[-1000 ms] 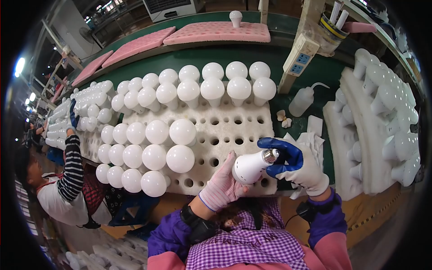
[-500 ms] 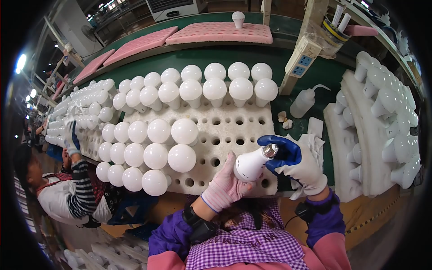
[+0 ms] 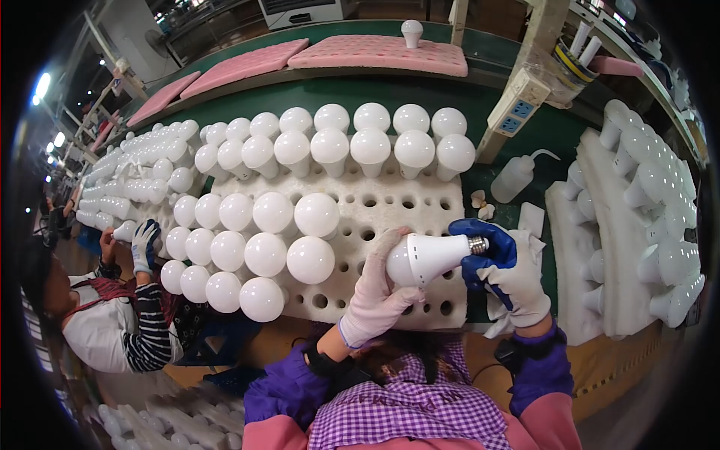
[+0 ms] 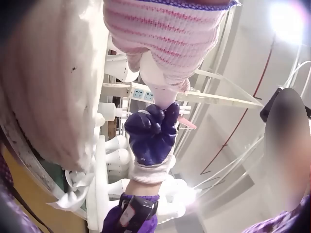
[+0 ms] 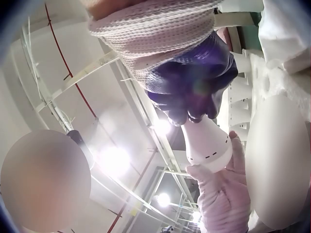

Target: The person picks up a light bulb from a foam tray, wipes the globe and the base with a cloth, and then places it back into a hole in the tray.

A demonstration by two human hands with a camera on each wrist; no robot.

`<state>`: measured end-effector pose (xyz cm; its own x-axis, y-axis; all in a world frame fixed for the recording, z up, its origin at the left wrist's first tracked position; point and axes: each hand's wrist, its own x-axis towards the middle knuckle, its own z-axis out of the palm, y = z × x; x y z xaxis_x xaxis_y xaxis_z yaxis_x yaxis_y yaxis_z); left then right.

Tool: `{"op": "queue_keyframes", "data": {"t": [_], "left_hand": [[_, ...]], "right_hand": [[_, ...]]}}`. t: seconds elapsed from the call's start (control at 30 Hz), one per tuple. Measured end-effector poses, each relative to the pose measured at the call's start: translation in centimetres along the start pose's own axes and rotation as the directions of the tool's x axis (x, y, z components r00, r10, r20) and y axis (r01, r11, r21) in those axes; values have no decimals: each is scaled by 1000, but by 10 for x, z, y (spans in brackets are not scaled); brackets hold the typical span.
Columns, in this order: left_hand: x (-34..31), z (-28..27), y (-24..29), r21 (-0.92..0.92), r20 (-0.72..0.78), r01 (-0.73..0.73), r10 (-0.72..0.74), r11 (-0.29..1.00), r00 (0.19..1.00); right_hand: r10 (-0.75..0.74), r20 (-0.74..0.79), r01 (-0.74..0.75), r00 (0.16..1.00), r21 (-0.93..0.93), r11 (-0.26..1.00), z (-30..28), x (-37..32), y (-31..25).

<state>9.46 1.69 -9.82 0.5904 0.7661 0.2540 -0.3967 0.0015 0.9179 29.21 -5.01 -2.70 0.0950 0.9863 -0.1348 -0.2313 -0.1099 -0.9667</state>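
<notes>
A white LED light bulb (image 3: 429, 259) lies nearly level between both hands, over the front of a white foam tray (image 3: 352, 296). My left hand (image 3: 375, 294), in a pink-striped white glove, grips the rounded dome end. My right hand (image 3: 504, 274), in a white glove with blue coated fingers, curls round the metal screw base (image 3: 478, 244). In the right wrist view the blue fingertips close at the narrow neck of the bulb (image 5: 206, 145). From the left wrist, the right hand (image 4: 153, 133) covers the screw base completely.
Several bulbs (image 3: 315, 215) stand dome-up in the tray's holes. More bulbs (image 3: 649, 169) sit in foam trays at the right. A squeeze bottle (image 3: 514, 178), a crumpled cloth (image 3: 525, 251) and a socket post (image 3: 517, 105) stand between. Another person (image 3: 97, 322) works at the far left.
The bulb has tipped from slanted to nearly level, and my right fingers have closed further round its base. The view has shifted slightly. The other person's arm has come down to a bulb.
</notes>
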Motion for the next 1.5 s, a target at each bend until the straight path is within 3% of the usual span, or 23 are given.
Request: {"op": "queue_keyframes", "data": {"t": [0.1, 0.17, 0.3, 0.37, 0.43, 0.53, 0.57, 0.6, 0.7, 0.77, 0.8, 0.83, 0.93, 1.0, 1.03, 1.07, 1.1, 1.13, 1.2, 1.27, 1.3, 1.4, 1.5], "left_hand": [[4, -2, -4, 17, 1, -8, 8, 1000, 1000], [7, -6, -9, 198, 25, -67, 63, 978, 998], [11, 0, 15, 432, -82, -123, 175, 893, 981], [14, -9, 49, 900, 165, -252, 258, 356, 952], [12, -11, 80, 978, 145, -178, 259, 106, 955], [4, -30, 100, 999, 49, -49, 173, -5, 984], [0, -36, 103, 991, 27, -12, 116, -135, 993], [-4, -40, 104, 965, -4, 19, 59, -261, 998], [-8, -44, 101, 959, -87, 67, -62, -276, 994], [-6, -49, 93, 944, -94, 57, -98, -324, 991], [-5, -51, 90, 929, -87, 28, -146, -369, 986], [-5, -51, 92, 931, -89, 29, -149, -364, 985], [-3, -47, 111, 964, -98, 48, -184, -261, 978], [-5, -40, 120, 986, -53, 46, 39, 161, 998], [-5, -40, 113, 986, -55, 48, 38, 160, 998], [-7, -41, 98, 887, -86, 24, 112, 462, 990], [-8, -41, 84, 699, -136, -29, 173, 715, 975], [-9, -37, 72, 536, -218, 45, 87, 843, 972], [-10, -31, 54, 403, -267, 35, 81, 915, 960], [-11, -28, 43, 172, -312, 44, 13, 984, 950], [-12, -29, 41, 174, -313, 47, 10, 984, 950], [-7, -33, 41, 495, -157, 101, -26, 863, 987], [-6, -32, 40, 488, -131, 68, -5, 870, 991]], "right_hand": [[32, -64, -35, 997, -45, 998, 2, 4, -1], [91, -137, -93, 986, -10, 996, 4, 7, -3], [-201, -207, 170, 957, -160, 972, 6, 35, -29], [-341, -269, 283, 901, -230, 931, -1, 63, -48], [-518, -312, 404, 797, -364, 840, -16, 106, -56], [-671, -274, 322, 689, -713, 623, -44, 172, -57], [-713, -254, 254, 653, -814, 523, -49, 189, -56], [-692, -247, 102, 678, -901, 421, -45, 197, -59], [-602, -288, 66, 745, -866, 496, -33, 190, -55], [-634, -243, 164, 734, -842, 513, -20, 173, -45], [-710, -132, 317, 692, -827, 464, -13, 160, -39], [-779, -29, 460, 627, -792, 401, -6, 145, -34], [-539, 46, 417, 841, -690, 592, 11, 95, -15], [-205, 75, 209, 976, -591, 779, 20, 67, -8], [0, 99, 50, 995, -506, 861, 29, 56, -8], [114, 126, -56, 985, -396, 917, 35, 48, -6], [92, 235, -31, 968, -253, 967, 31, 44, 9], [120, 266, -91, 957, -119, 989, 31, 40, 15], [146, 303, -158, 942, 16, 987, 34, 34, 15], [138, 120, -138, 983, -6, 990, 45, 29, 9], [140, 121, -140, 983, -2, 990, 44, 28, 11], [134, 41, -135, 990, 37, 990, 41, 26, 15], [112, 45, -108, 993, -85, 991, 45, 20, 8]]}}
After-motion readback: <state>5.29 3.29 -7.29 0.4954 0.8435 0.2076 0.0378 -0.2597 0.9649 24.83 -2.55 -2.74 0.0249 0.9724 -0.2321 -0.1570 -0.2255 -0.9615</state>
